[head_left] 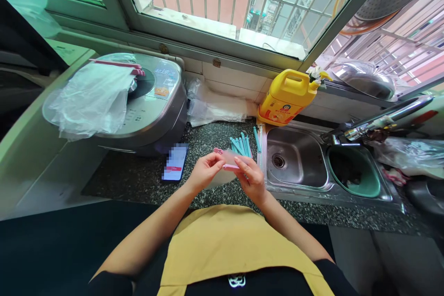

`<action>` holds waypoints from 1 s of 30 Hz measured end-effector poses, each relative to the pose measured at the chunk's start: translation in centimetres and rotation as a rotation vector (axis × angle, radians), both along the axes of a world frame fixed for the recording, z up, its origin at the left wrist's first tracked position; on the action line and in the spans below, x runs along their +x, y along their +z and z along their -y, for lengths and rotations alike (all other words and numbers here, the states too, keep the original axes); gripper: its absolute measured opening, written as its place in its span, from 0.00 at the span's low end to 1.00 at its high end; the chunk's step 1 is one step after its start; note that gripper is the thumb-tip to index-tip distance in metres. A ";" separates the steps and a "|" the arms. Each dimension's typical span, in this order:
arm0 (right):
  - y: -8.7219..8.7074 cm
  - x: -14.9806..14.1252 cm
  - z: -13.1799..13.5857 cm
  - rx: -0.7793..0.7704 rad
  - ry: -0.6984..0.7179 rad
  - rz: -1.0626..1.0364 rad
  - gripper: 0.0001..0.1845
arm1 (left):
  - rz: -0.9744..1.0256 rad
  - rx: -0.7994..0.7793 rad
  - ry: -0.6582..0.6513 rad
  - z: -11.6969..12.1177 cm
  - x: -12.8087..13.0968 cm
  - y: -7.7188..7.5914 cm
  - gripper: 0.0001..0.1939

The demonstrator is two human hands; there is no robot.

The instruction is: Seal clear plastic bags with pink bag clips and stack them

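Observation:
My left hand (205, 170) and my right hand (250, 176) meet above the dark speckled counter (138, 180). Both pinch a pink sealing clip (227, 159) together with a thin clear plastic bag held between them. The fingers of each hand are curled round the clip's ends. Just beyond my hands lies a small pile of teal sealing clips (243, 144), close to the sink's left rim.
A rice cooker (156, 101) stands at the left with clipped plastic bags (92, 97) on its lid. A phone (175, 162) lies in front of it. A steel sink (294, 162) with a green basin (354, 175), a yellow detergent jug (286, 97) and a tap (381, 120) are to the right.

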State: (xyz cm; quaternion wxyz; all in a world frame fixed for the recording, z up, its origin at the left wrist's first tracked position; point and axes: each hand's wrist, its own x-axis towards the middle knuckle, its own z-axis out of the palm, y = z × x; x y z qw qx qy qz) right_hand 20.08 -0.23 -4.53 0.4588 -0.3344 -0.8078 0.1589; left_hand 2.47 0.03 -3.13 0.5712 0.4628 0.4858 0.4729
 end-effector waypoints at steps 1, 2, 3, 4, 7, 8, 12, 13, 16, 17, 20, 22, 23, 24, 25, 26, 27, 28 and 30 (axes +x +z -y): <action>0.0 0.0 0.0 -0.004 0.004 0.001 0.31 | -0.010 -0.001 0.008 0.1 0.0 -0.1 0.15; 0.0 0.0 0.0 -0.009 0.006 0.003 0.31 | -0.020 -0.005 0.015 0.1 0.1 -0.1 0.15; 0.0 0.1 0.0 -0.017 0.005 0.002 0.30 | -0.030 -0.011 0.021 0.2 0.1 -0.1 0.14; 0.0 0.1 -0.1 -0.027 -0.001 -0.002 0.29 | -0.040 -0.022 0.024 0.3 0.1 -0.2 0.14; 0.0 0.2 -0.1 -0.064 -0.020 -0.011 0.27 | -0.055 -0.053 0.014 0.5 0.2 -0.2 0.14; -0.1 0.2 0.0 -0.078 -0.025 -0.010 0.26 | -0.049 -0.057 0.011 0.6 0.3 -0.2 0.14; -0.5 0.1 0.0 -0.119 -0.067 -0.019 0.25 | -0.016 -0.053 0.029 0.8 0.5 -0.6 0.14; -0.6 0.1 0.0 -0.127 -0.082 -0.023 0.24 | -0.012 -0.052 0.035 0.9 0.6 -0.6 0.14; -0.9 0.1 0.0 -0.157 -0.101 -0.024 0.23 | 0.010 -0.063 0.045 1.0 0.7 -0.7 0.14; -1.0 0.2 0.0 -0.165 -0.101 -0.022 0.23 | 0.023 -0.071 0.049 1.1 0.7 -0.6 0.15; -1.0 0.2 0.0 -0.161 -0.094 -0.007 0.24 | 0.086 -0.102 0.071 1.0 0.9 -0.4 0.17; -1.0 0.2 0.1 -0.149 -0.082 0.006 0.24 | 0.142 -0.114 0.099 0.9 1.0 -0.3 0.20; -1.0 0.2 0.1 -0.143 -0.074 0.013 0.23 | 0.170 -0.118 0.118 0.8 1.0 -0.3 0.21; -0.9 0.2 0.0 -0.137 -0.067 0.019 0.23 | 0.194 -0.125 0.134 0.8 1.0 -0.3 0.22; -0.9 0.2 0.0 -0.131 -0.058 0.024 0.23 | 0.212 -0.135 0.146 0.7 1.0 -0.3 0.23; -0.9 0.2 0.0 -0.121 -0.046 0.028 0.23 | 0.227 -0.146 0.157 0.7 1.0 -0.4 0.23; -0.8 0.2 0.0 -0.113 -0.031 0.032 0.22 | 0.237 -0.158 0.162 0.7 1.0 -0.4 0.23; -0.7 0.2 0.1 -0.107 -0.016 0.029 0.22 | 0.242 -0.169 0.165 0.7 0.9 -0.5 0.22; -0.6 0.1 0.1 -0.112 -0.008 -0.012 0.21 | 0.237 -0.184 0.174 0.8 0.8 -0.6 0.21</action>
